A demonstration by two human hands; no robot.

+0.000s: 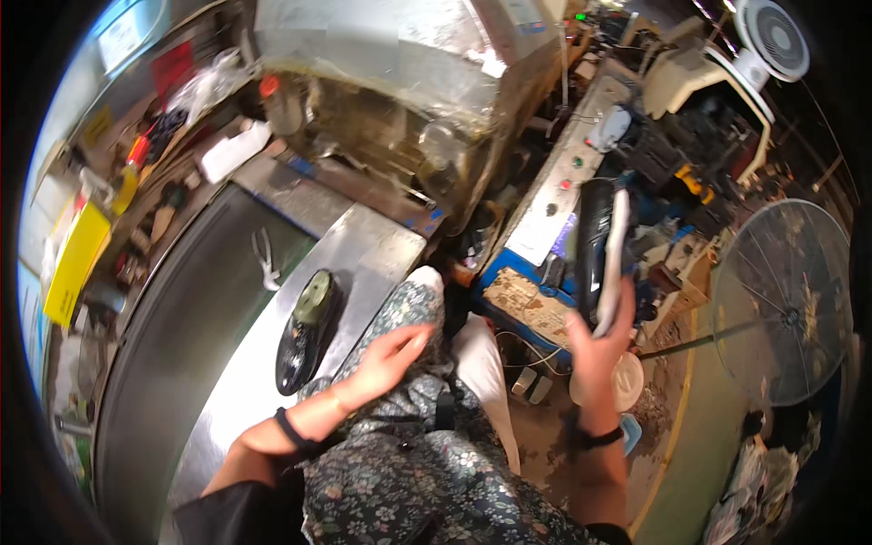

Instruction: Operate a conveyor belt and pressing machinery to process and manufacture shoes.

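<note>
In my right hand [601, 350] is a black shoe [595, 245] with a pale sole, held by its lower end. It stands nearly upright, sole side to the right, over the bench on that side. The hand is slightly blurred. My left hand [392, 361] rests over the floral apron [363, 472] on my lap, its fingers loosely extended, with nothing visible in it. To its left, a second glossy black shoe [292, 359] with a green last [314, 295] in its opening lies on the metal table [245, 386]. Farther off, pliers [266, 262] lie on the dark conveyor belt [195, 300].
A large metal machine housing [381, 54] stands ahead. At right are a control panel [568, 173] with buttons, a round fan guard [781, 304] and a smaller white fan [772, 41]. A cluttered shelf with a yellow box [77, 263] runs along the left.
</note>
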